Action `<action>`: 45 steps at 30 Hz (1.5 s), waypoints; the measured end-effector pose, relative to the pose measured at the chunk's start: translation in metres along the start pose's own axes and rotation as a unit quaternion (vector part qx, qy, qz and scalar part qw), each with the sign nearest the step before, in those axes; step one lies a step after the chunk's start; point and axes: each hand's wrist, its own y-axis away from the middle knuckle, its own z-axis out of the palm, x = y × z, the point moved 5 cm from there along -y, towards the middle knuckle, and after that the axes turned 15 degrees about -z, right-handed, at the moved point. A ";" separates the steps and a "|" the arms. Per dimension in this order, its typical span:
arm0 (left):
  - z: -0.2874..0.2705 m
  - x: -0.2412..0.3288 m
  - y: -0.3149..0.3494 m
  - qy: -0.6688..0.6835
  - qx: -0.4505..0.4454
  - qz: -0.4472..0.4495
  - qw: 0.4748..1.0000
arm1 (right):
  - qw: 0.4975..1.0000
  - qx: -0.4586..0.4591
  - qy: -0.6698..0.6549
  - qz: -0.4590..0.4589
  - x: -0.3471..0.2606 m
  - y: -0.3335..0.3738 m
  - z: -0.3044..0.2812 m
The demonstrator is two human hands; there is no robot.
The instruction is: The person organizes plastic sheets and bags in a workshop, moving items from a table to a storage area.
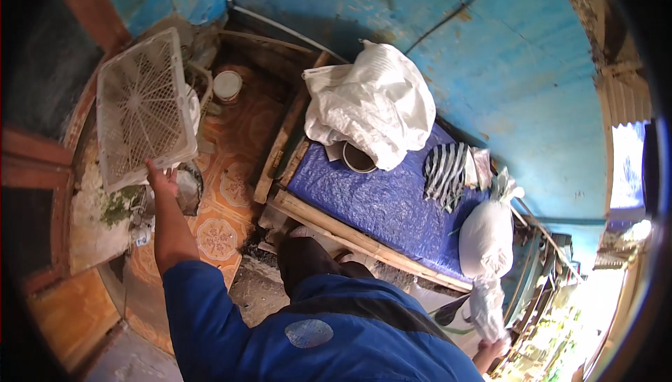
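Note:
My left hand reaches out to the left and grips the near rim of a white plastic mesh basket, tilted so that its ribbed bottom shows. My right hand is low at the right, closed at the lower end of a crumpled whitish plastic bag. Just above that bag a full white sack, tied at the neck, rests on the corner of a blue tarp. Some fingers of both hands are hidden.
The tarp covers a low platform with a bamboo edge. On it lie a large white woven sack, partly over a round container, and a black-and-white striped cloth. A white-lidded tub stands on the tiled floor.

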 end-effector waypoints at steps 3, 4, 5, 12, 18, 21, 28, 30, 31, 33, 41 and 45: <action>0.002 -0.006 0.022 0.053 -0.025 0.020 0.998 | 0.969 0.070 -0.230 0.048 -0.107 0.008 0.121; 0.005 -0.013 0.027 0.044 -0.031 0.014 0.998 | 0.977 0.060 -0.202 0.041 -0.127 0.004 0.123; 0.008 -0.019 0.032 0.049 -0.048 0.015 0.998 | 0.971 0.087 -0.219 0.046 -0.146 0.002 0.131; -0.002 -0.101 0.051 -0.007 -0.081 -0.088 0.993 | 0.936 -0.150 -0.319 -0.017 -0.264 0.029 0.294; -0.034 -0.199 0.075 -0.056 -0.119 -0.223 0.966 | 0.880 -0.257 -0.400 -0.020 -0.313 -0.002 0.445; -0.050 -0.219 0.109 -0.093 -0.107 -0.212 0.967 | 0.853 -0.241 -0.462 -0.033 -0.355 -0.007 0.495; -0.129 -0.246 0.130 -0.220 -0.027 -0.254 0.941 | 0.756 -0.350 -0.544 -0.099 -0.361 0.041 0.558; -0.144 -0.249 0.133 -0.237 -0.012 -0.262 0.936 | 0.775 -0.375 -0.498 -0.102 -0.322 0.053 0.579; -0.151 -0.251 0.140 -0.248 0.008 -0.268 0.931 | 0.790 -0.387 -0.464 -0.104 -0.297 0.057 0.588; -0.156 -0.252 0.145 -0.262 0.025 -0.275 0.925 | 0.853 -0.366 -0.372 0.006 -0.216 0.050 0.608; -0.111 -0.242 0.153 -0.323 -0.017 -0.265 0.909 | 0.908 -0.324 -0.005 0.264 -0.013 0.107 0.633; -0.102 -0.237 0.138 -0.337 -0.045 -0.220 0.914 | 0.902 -0.328 -0.032 0.279 0.014 0.119 0.631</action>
